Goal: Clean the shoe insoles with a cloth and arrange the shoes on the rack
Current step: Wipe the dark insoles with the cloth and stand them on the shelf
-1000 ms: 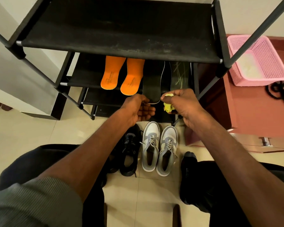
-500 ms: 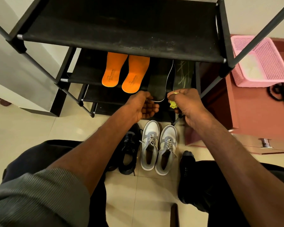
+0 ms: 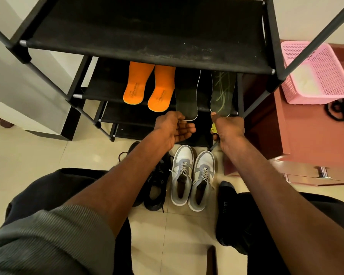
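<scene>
Having spread apart, the left hand [image 3: 172, 129] gripped the dark white-edged foam insole [image 3: 186, 96] on the black rack shelf [image 3: 99, 93], the right hand [image 3: 227, 128] clutched a yellow cloth [image 3: 213, 128], meaning wiping paused.

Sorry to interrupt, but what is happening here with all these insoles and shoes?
A person sits facing a black shoe rack. The left hand holds the near end of a dark insole on the second shelf; the right hand grips a yellow cloth beside another. Two orange insoles lie there too; grey-white sneakers wait on the floor.
</scene>
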